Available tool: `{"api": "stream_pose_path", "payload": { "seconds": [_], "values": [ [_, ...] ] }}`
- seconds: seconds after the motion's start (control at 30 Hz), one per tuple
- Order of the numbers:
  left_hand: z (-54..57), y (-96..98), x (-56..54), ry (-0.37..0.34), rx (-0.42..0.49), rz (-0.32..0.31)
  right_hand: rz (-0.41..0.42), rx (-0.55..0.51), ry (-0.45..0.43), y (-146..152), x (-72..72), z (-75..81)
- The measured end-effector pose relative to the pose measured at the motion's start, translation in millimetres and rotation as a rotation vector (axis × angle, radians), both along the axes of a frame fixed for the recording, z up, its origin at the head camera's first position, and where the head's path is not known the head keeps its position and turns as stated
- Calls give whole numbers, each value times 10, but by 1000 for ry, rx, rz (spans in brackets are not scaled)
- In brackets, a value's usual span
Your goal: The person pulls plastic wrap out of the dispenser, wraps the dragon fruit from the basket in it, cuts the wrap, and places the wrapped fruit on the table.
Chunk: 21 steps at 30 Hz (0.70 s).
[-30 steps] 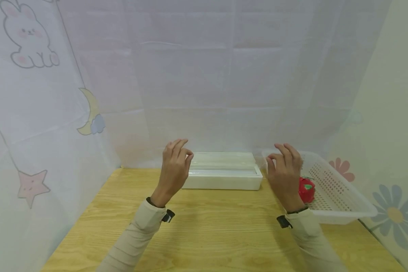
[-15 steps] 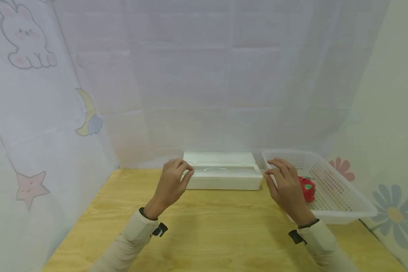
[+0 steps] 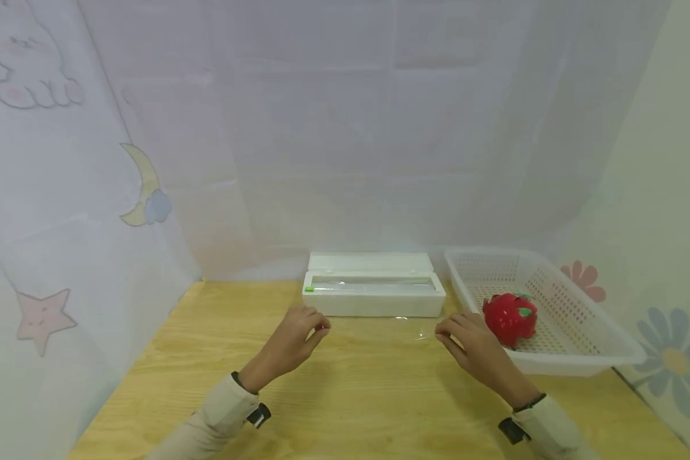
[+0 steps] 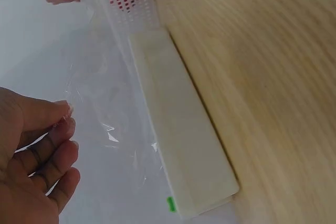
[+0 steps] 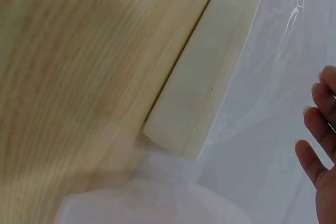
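A thin sheet of clear cling film [image 3: 399, 318] stretches between both hands, from the long white dispenser box [image 3: 374, 305], whose lid stands raised at the back. My left hand [image 3: 293, 338] pinches the film's left corner between thumb and forefinger; in the left wrist view its other fingers curl loosely. My right hand [image 3: 477, 351] pinches the opposite corner, shown at the top of the left wrist view. In the right wrist view only some fingers [image 5: 320, 124] appear at the edge, the pinch out of frame. Being transparent, the film's full outline is hard to see.
A white perforated plastic basket [image 3: 581, 365] stands right of the box, holding a red round object with green bits [image 3: 508, 321]. A small green tab [image 3: 309, 289] sits at the box's left end. Beneath lies a wooden table [image 3: 351, 409]; printed cloth walls [image 3: 345, 128] surround it.
Both hands have come down and toward me, drawing the film out in front of the box. The box opening and the red object are now less covered by the hands.
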<state>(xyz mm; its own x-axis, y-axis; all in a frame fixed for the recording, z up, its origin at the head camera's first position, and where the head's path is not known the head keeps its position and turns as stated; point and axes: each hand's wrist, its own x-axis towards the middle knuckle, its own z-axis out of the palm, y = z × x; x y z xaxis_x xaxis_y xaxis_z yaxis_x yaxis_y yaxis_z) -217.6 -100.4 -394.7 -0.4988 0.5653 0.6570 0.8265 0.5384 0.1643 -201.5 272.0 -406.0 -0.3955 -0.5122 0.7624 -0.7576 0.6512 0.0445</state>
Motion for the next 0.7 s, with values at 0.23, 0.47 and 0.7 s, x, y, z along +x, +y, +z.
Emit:
{"api": "stream_pose_path", "payload": {
  "seconds": [0.23,0.47,0.7],
  "values": [
    [-249,-12,150,-39,-129,-58,58,70,-127,36,120,-210],
    [-534,26,134,-83,-212,-50,-2,145,-281,39,203,-435],
    [-594,38,153,-184,-245,-61,2,185,-495,27,232,-485]
  ]
}}
